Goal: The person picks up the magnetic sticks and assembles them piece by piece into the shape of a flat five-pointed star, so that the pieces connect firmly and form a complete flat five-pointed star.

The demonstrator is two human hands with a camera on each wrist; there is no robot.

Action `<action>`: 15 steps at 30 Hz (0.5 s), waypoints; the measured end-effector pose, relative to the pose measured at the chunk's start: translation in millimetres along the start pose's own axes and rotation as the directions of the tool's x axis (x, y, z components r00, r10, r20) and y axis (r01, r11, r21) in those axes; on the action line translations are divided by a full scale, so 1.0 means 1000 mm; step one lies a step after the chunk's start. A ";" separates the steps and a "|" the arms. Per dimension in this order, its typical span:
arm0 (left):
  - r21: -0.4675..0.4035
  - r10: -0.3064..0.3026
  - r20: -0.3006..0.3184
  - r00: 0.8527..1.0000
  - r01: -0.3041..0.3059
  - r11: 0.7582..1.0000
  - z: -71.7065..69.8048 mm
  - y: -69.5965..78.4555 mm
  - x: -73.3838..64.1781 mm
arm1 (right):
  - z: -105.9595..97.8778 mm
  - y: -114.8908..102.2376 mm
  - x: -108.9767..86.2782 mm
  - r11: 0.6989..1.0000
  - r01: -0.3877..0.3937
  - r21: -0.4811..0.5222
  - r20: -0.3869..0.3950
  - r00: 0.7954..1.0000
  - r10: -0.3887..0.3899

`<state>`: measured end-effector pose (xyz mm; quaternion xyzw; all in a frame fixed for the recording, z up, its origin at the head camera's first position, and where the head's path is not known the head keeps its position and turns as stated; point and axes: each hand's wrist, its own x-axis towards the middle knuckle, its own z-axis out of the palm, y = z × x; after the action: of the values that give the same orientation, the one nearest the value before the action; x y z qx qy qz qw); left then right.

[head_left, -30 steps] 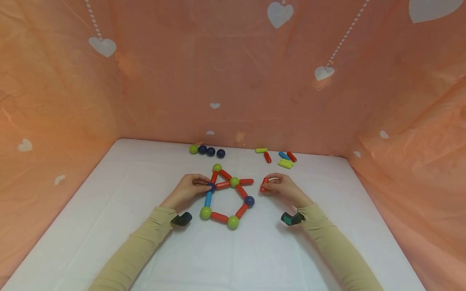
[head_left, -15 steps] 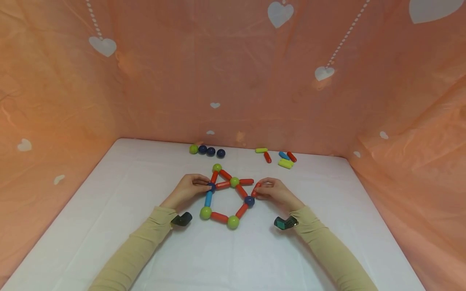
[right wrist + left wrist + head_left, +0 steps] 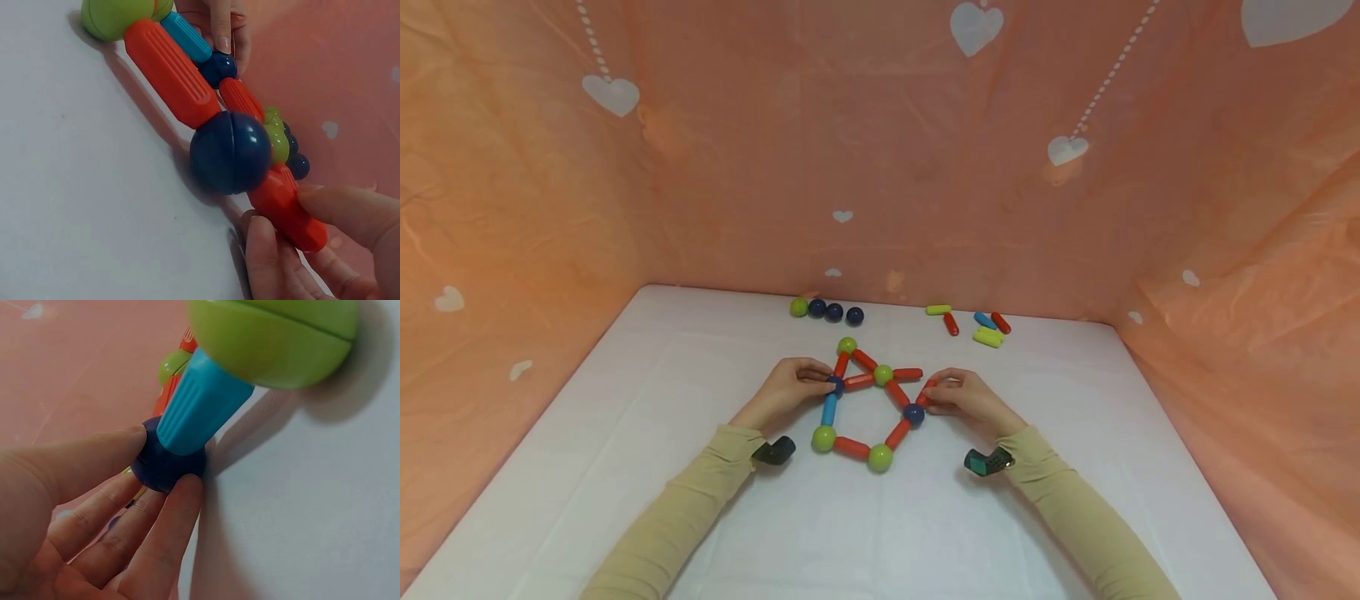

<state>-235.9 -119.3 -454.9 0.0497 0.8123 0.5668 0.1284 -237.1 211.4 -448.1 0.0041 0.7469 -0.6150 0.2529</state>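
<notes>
A flat frame of balls and rods lies on the white table, its lower part a five-sided ring with a triangle behind. My left hand (image 3: pixel 786 390) pinches the dark blue ball (image 3: pixel 164 464) at the ring's left corner between thumb and fingers; a light blue rod (image 3: pixel 200 403) runs from it to a green ball (image 3: pixel 281 337). My right hand (image 3: pixel 970 398) holds a red rod (image 3: pixel 289 209) between thumb and fingers, one end against the right dark blue ball (image 3: pixel 230 153). Another red rod (image 3: pixel 908 374) sticks out from the green ball (image 3: pixel 883 375) behind.
Along the table's back edge stand a loose green ball (image 3: pixel 799 307) and several dark blue balls (image 3: pixel 834 312). To the back right lie loose rods: yellow-green (image 3: pixel 988 337), red (image 3: pixel 951 324) and blue (image 3: pixel 985 320). An orange cloth (image 3: pixel 887 150) with white hearts hangs behind.
My right hand has moved left and slightly down with the red rod, bringing its end to the right dark blue ball. The left hand stays on its ball.
</notes>
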 end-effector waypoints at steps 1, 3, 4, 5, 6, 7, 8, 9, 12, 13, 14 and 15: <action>-0.003 -0.007 -0.001 1.000 0.007 1.000 0.000 0.000 0.000 | 0.000 0.000 0.000 1.000 0.003 0.003 0.002 1.000 -0.003; -0.002 -0.019 0.003 1.000 0.019 1.000 0.000 0.001 0.001 | -0.001 0.001 -0.001 1.000 0.008 0.018 0.010 1.000 -0.008; -0.002 -0.025 0.006 1.000 0.025 1.000 -0.001 0.001 0.002 | -0.001 0.002 -0.001 1.000 0.009 0.026 0.012 1.000 -0.009; -0.003 -0.037 0.008 0.999 0.037 0.999 -0.001 0.002 0.003 | -0.002 0.002 -0.002 0.999 0.008 0.033 0.009 1.000 -0.008; 0.000 -0.048 0.014 0.999 0.048 0.999 -0.001 0.003 0.003 | -0.002 0.003 -0.002 0.999 0.005 0.040 0.006 1.000 -0.005; 0.009 -0.053 0.021 0.998 0.053 0.999 -0.002 0.004 0.005 | -0.001 0.003 -0.003 0.999 0.003 0.044 0.006 1.000 -0.003; 0.016 -0.064 0.024 0.998 0.063 0.998 -0.003 0.005 0.006 | -0.001 0.003 -0.004 0.999 0.000 0.051 0.006 1.000 0.000; 0.020 -0.075 0.029 0.997 0.074 0.997 -0.004 0.006 0.008 | 0.000 0.004 -0.005 0.998 -0.005 0.056 0.004 1.000 0.005; 0.036 -0.091 0.054 0.994 0.089 0.995 -0.008 0.008 0.012 | 0.002 0.004 -0.008 0.998 -0.026 0.063 -0.001 1.000 0.026; 0.035 -0.103 0.056 0.993 0.101 0.994 -0.009 0.009 0.013 | 0.002 0.003 -0.009 0.997 -0.031 0.065 0.001 1.000 0.031; 0.033 -0.120 0.055 0.991 0.119 0.992 -0.010 0.010 0.015 | 0.003 0.003 -0.010 0.997 -0.037 0.066 0.000 0.999 0.037; 0.030 -0.128 0.061 0.990 0.126 0.992 -0.011 0.011 0.016 | 0.003 0.003 -0.010 0.997 -0.037 0.064 0.002 0.999 0.037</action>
<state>-255.3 -121.6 -443.6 0.0176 0.8168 0.5449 0.1890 -226.1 212.1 -446.8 0.0260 0.7264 -0.6339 0.2642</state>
